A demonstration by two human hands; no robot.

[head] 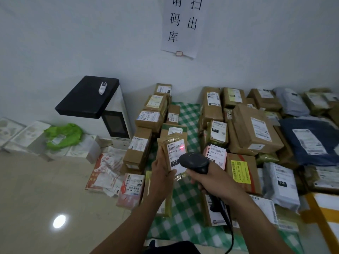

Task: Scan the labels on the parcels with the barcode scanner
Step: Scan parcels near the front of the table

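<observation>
My left hand [162,170] grips a small brown parcel [169,143] from its left side and holds it upright above the green checked cloth [189,114]. Its white label [175,153] faces me, with a red scanner dot on the barcode. My right hand [207,177] grips the black barcode scanner [194,162], whose head points at that label from just to its right. The scanner's cable [230,233] hangs down below my wrist.
Many labelled cardboard parcels and mail bags lie on the floor left and right of the cloth, among them a big brown box [255,129] and a dark blue bag [310,142]. A white machine with a black lid [91,97] stands at the wall, left.
</observation>
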